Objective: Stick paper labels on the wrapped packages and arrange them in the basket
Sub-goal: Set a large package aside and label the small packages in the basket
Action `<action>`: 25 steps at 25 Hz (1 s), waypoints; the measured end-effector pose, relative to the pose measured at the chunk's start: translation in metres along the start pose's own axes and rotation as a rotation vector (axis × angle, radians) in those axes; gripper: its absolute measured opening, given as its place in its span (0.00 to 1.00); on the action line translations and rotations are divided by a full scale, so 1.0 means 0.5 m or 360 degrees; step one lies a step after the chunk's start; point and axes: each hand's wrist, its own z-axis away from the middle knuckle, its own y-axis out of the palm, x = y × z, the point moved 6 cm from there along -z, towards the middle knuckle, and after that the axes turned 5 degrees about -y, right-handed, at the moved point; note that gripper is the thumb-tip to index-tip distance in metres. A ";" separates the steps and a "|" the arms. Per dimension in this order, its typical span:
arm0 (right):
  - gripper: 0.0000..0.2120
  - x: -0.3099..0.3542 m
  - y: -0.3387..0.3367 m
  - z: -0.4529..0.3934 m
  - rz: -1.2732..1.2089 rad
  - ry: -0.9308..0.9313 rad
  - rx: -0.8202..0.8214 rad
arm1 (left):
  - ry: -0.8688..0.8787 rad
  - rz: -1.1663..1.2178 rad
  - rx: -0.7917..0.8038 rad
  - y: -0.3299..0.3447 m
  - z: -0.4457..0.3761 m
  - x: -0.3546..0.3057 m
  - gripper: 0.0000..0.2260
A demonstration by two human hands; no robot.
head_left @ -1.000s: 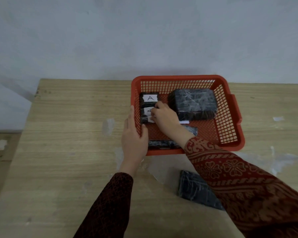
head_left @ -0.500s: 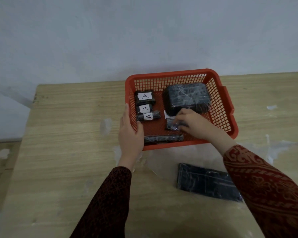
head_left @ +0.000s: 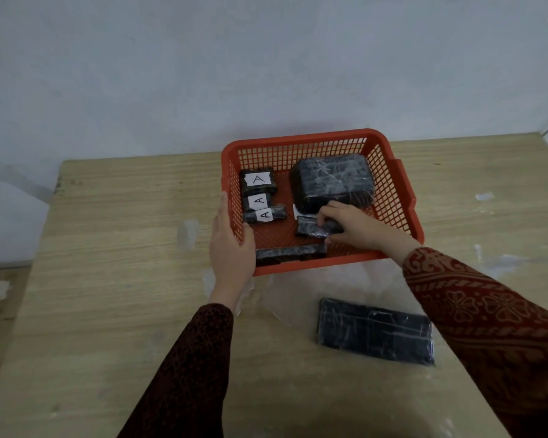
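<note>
A small black wrapped package (head_left: 312,227) is lying on the floor of the red basket (head_left: 389,153) at frame centre, with the right hand (head_left: 355,227) closing its fingers on it. The left hand (head_left: 231,248) is clasping the basket's lower-left wall. Three A-labelled packages (head_left: 260,199) are sitting upper left inside, beside a large package (head_left: 332,181). A flat package (head_left: 375,331) is resting on the wooden table (head_left: 108,248) below.

One red plastic mesh basket (head_left: 389,172) stands on one pale wooden counter (head_left: 124,248). Seven black plastic-wrapped packages show: six inside the basket, one flat one (head_left: 375,331) on the counter. Three white paper labels marked "A" (head_left: 259,179) sit on packages. Two hands are in view.
</note>
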 end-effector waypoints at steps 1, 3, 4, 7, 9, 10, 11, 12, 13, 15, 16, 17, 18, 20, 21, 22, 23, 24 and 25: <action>0.13 -0.003 -0.007 0.001 -0.0041 -0.0012 -0.0019 | 0.0001 0.0004 -0.0009 -0.001 0.000 0.000 0.29; 0.09 -0.008 -0.021 0.002 -0.0208 0.0015 -0.0103 | 0.0001 0.0024 -0.0017 -0.001 0.000 0.002 0.29; 0.08 -0.010 -0.025 0.002 -0.0319 0.0057 -0.0149 | 0.0004 0.0031 -0.0018 -0.001 -0.001 0.003 0.29; 0.11 -0.010 -0.021 -0.005 -0.0524 0.0179 -0.0250 | 0.0008 0.0033 -0.0020 -0.001 -0.001 0.004 0.29; 0.13 -0.002 -0.013 -0.012 -0.0590 0.0206 -0.0309 | 0.0019 0.0028 -0.0021 -0.002 -0.001 0.003 0.28; 0.13 0.003 -0.007 -0.017 -0.0628 0.0211 -0.0313 | 0.0023 0.0027 -0.0017 -0.002 -0.002 0.004 0.28; 0.13 0.009 -0.001 -0.020 -0.0663 0.0211 -0.0294 | 0.0022 0.0025 -0.0012 -0.001 -0.002 0.004 0.28; 0.11 0.017 0.005 -0.025 -0.0687 0.0208 -0.0258 | 0.0014 0.0021 -0.0007 -0.001 -0.002 0.005 0.29; 0.10 0.026 0.011 -0.032 -0.0690 0.0200 -0.0217 | 0.0005 0.0015 -0.0003 -0.001 -0.002 0.005 0.29; 0.13 0.045 0.020 -0.048 -0.0664 0.0178 -0.0151 | 0.0002 0.0012 -0.0002 0.000 -0.003 0.006 0.28; 0.16 0.055 0.024 -0.056 -0.0679 0.0180 -0.0131 | 0.0005 0.0012 -0.0005 0.001 -0.002 0.007 0.28; 0.17 0.064 0.028 -0.063 -0.0736 0.0188 -0.0127 | 0.0008 0.0010 -0.0010 0.001 -0.002 0.007 0.28; 0.18 0.072 0.032 -0.069 -0.0838 0.0198 -0.0144 | 0.0011 0.0008 -0.0014 0.000 -0.002 0.007 0.28; 0.14 0.082 0.040 -0.074 -0.1041 0.0233 -0.0244 | 0.0020 0.0011 -0.0025 0.000 -0.002 0.007 0.28; 0.13 0.083 0.044 -0.076 -0.1118 0.0272 -0.0299 | 0.0022 0.0012 -0.0029 0.000 -0.002 0.007 0.28; 0.13 0.081 0.049 -0.076 -0.1195 0.0327 -0.0339 | 0.0021 0.0013 -0.0029 0.001 -0.002 0.007 0.28; 0.14 0.078 0.055 -0.076 -0.1274 0.0392 -0.0363 | 0.0021 0.0016 -0.0027 0.001 -0.002 0.007 0.28; 0.17 0.077 0.062 -0.076 -0.1341 0.0450 -0.0375 | 0.0020 0.0018 -0.0026 0.002 -0.003 0.006 0.28; 0.20 0.077 0.066 -0.077 -0.1385 0.0492 -0.0388 | 0.0018 0.0019 -0.0030 0.002 -0.002 0.006 0.28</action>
